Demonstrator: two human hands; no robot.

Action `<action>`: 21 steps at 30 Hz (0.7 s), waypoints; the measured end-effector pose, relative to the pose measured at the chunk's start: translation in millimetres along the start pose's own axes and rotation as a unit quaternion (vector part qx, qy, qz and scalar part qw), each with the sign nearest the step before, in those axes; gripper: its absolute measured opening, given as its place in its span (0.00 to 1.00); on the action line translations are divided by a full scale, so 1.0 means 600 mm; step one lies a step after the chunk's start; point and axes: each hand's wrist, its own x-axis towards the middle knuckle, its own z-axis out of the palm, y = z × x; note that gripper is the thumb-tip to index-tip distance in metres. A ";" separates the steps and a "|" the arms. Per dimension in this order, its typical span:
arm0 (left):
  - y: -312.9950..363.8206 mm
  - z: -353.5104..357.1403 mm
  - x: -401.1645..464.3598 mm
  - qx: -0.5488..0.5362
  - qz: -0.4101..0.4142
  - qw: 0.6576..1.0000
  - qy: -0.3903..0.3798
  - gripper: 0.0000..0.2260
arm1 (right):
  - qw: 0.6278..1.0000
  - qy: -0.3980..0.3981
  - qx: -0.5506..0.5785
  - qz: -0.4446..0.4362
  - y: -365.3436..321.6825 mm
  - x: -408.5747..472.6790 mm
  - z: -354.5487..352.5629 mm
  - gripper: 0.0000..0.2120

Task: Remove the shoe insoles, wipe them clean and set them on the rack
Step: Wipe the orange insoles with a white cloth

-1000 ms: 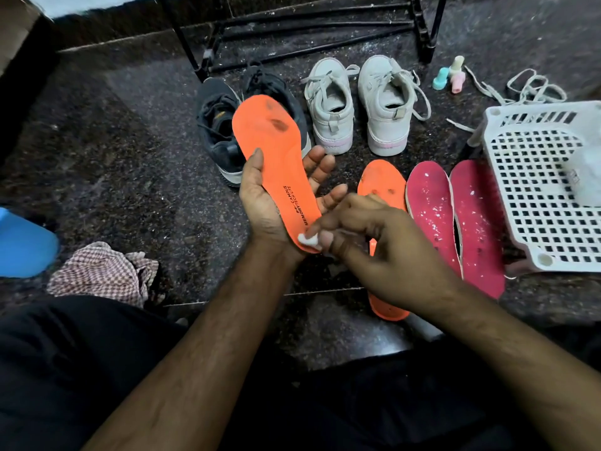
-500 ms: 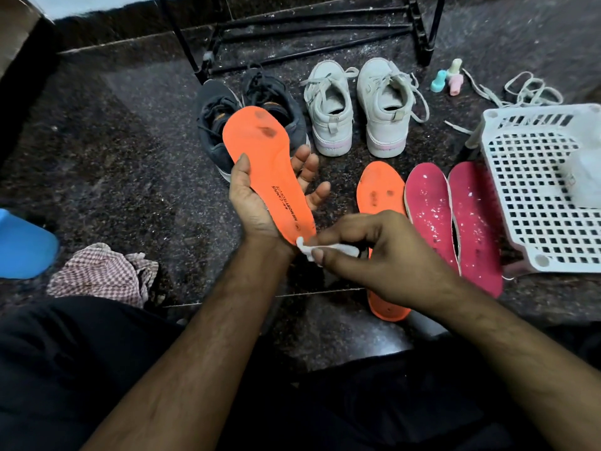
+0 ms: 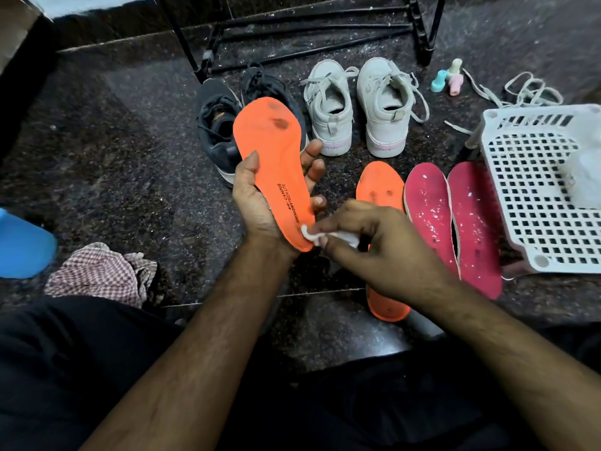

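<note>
Both forearms bare to the lower frame edge, no sleeves, watch or rings visible. Left hand, right hand: short nails. Black trousers across the lower frame.

The right hand covers the middle of the second orange insole on the floor, and its curled fingers hide most of the white wipe. The held insole blocks parts of both dark shoes behind it. The basket overlaps the right pink insole and runs off the right edge, carrying a blurred white thing that cannot be told. The rack is cut by the top edge, the blue object by the left.
</note>
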 end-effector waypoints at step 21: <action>-0.028 0.030 -0.006 0.036 -0.119 0.990 0.061 0.26 | 0.988 0.073 -0.133 -0.030 0.017 0.008 -0.001 0.10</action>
